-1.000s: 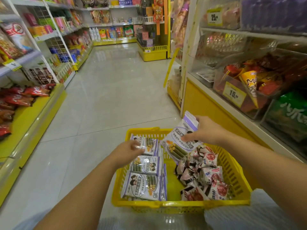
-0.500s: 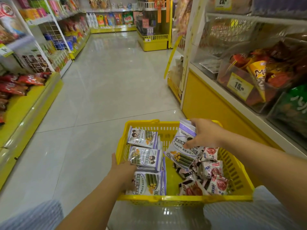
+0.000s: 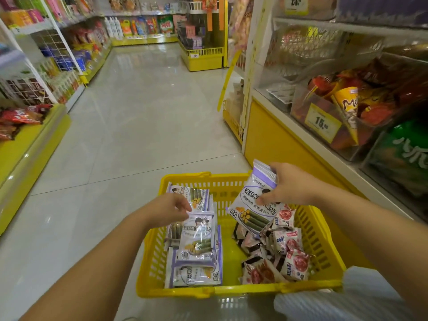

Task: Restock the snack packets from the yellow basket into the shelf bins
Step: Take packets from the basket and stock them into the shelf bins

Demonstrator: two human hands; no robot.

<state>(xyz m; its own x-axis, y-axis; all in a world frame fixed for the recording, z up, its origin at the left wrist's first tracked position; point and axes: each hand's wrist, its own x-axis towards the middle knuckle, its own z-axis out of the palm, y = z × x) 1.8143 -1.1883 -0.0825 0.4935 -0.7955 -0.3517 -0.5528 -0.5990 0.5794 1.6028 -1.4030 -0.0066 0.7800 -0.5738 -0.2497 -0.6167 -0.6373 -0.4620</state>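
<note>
The right hand (image 3: 289, 185) grips a bunch of purple packets (image 3: 253, 205) above the yellow basket (image 3: 231, 291) at lower centre, likely gathering several for one trip. The left hand (image 3: 170, 209) pinches another packet (image 3: 196, 230) from the left pile; shelf bins (image 3: 335, 126) stand at right.

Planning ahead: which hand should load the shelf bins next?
Right. The right hand grips a packet stack above the yellow basket, nearer the shelf bins; the left hand pinches a single packet down in it.
</note>
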